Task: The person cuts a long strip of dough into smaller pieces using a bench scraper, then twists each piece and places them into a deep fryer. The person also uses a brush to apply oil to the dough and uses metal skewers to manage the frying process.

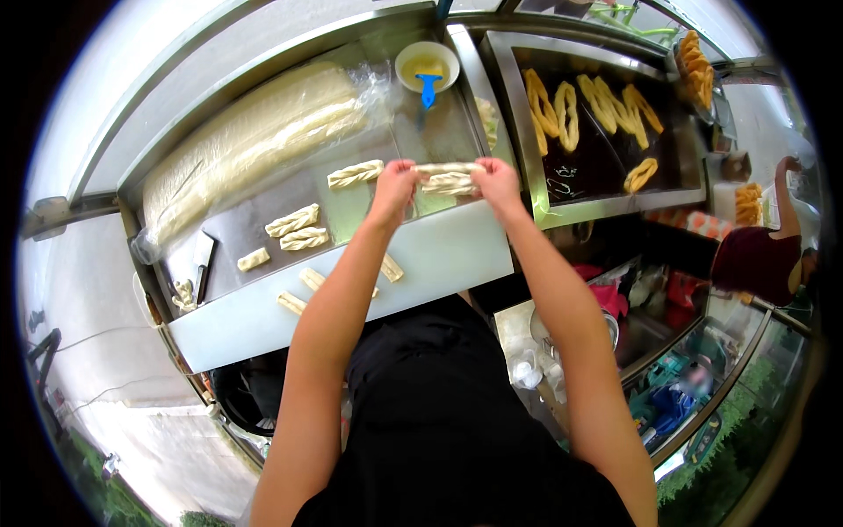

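Note:
Between my hands a strip of dough [446, 168] is stretched level, one end in each hand. My left hand [398, 189] pinches its left end and my right hand [497, 186] its right end. Just below it lies a twisted dough piece [450, 184], close to my right hand; whether my fingers touch it I cannot tell. Left of my left hand rests another twisted dough stick [355, 174] on the metal worktop [360, 145]. Farther left are a pair of twisted pieces [297, 227] and a short dough piece [254, 259]. Several plain dough strips [291, 302] lie on the white board [448, 255].
A long dough slab [255, 132] under plastic film fills the back left. A knife [204, 263] lies near the left edge. A bowl [428, 66] with a blue-handled brush stands behind. To the right, fried dough sticks [567, 116] float in an oil vat [549, 213]. Another person [760, 259] stands far right.

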`<state>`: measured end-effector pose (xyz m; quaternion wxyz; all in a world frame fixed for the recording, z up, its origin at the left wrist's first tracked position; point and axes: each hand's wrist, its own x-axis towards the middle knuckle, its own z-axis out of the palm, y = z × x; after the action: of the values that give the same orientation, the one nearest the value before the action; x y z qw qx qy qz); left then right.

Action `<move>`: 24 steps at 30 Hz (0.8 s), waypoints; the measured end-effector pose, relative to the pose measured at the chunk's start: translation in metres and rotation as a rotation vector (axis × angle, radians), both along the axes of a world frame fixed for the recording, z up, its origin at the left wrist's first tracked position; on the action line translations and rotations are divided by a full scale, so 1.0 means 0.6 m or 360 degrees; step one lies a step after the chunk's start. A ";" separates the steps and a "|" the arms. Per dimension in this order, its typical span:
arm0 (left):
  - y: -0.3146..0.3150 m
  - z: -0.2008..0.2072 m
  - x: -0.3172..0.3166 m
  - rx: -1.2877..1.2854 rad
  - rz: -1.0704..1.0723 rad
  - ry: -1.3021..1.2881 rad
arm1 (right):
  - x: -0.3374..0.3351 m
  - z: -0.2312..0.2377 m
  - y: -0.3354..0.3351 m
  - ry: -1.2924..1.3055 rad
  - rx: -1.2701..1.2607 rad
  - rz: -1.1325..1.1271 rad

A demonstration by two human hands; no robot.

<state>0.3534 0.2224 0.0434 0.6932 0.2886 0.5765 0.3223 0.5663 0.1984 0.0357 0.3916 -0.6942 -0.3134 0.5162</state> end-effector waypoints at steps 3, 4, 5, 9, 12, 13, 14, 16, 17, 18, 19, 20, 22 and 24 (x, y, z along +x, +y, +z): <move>0.020 0.006 -0.019 0.0371 -0.0250 0.0603 | 0.044 -0.043 0.043 -0.0689 0.0047 0.0196; 0.017 -0.011 -0.059 0.0574 -0.0367 0.0869 | 0.026 -0.012 0.042 -0.0789 0.0020 0.0250; 0.018 -0.008 -0.082 0.0793 -0.0514 0.1106 | 0.026 -0.010 0.028 -0.0745 0.0075 0.0180; -0.088 0.026 -0.169 0.0621 -0.1111 0.1475 | 0.017 -0.009 -0.074 -0.0418 0.0154 0.0093; -0.147 0.014 -0.188 0.0675 -0.1226 0.1579 | -0.035 -0.042 -0.187 -0.0188 0.0093 0.0271; -0.153 0.002 -0.182 0.0718 -0.1202 0.1548 | -0.055 -0.056 -0.214 -0.0229 0.0039 0.0404; -0.158 -0.004 -0.178 0.0759 -0.1176 0.1518 | -0.076 -0.063 -0.233 -0.0268 -0.0016 0.0541; -0.172 -0.007 -0.172 0.0775 -0.1003 0.1514 | -0.131 -0.016 -0.243 -0.0394 -0.0004 0.0724; -0.174 -0.004 -0.167 0.0794 -0.0924 0.1507 | -0.146 -0.011 -0.245 -0.0408 0.0009 0.0789; -0.178 -0.001 -0.164 0.0773 -0.0876 0.1558 | -0.158 -0.008 -0.247 -0.0421 0.0021 0.0854; -0.180 0.006 -0.162 0.0755 -0.0830 0.1612 | -0.168 -0.007 -0.247 -0.0432 0.0037 0.0917; -0.180 0.011 -0.162 0.0736 -0.0783 0.1666 | -0.174 -0.014 -0.248 -0.0421 0.0087 0.0919; -0.174 0.003 -0.165 0.0792 -0.0941 0.1610 | -0.180 -0.017 -0.246 -0.0447 0.0118 0.0933; -0.176 -0.002 -0.166 0.0710 -0.1119 0.1488 | -0.182 -0.015 -0.242 -0.0434 0.0117 0.0965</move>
<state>0.2536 0.1169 0.0424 0.3554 0.7092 0.6082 0.0273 0.4568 0.0530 0.0265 0.1994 -0.6175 -0.5736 0.5000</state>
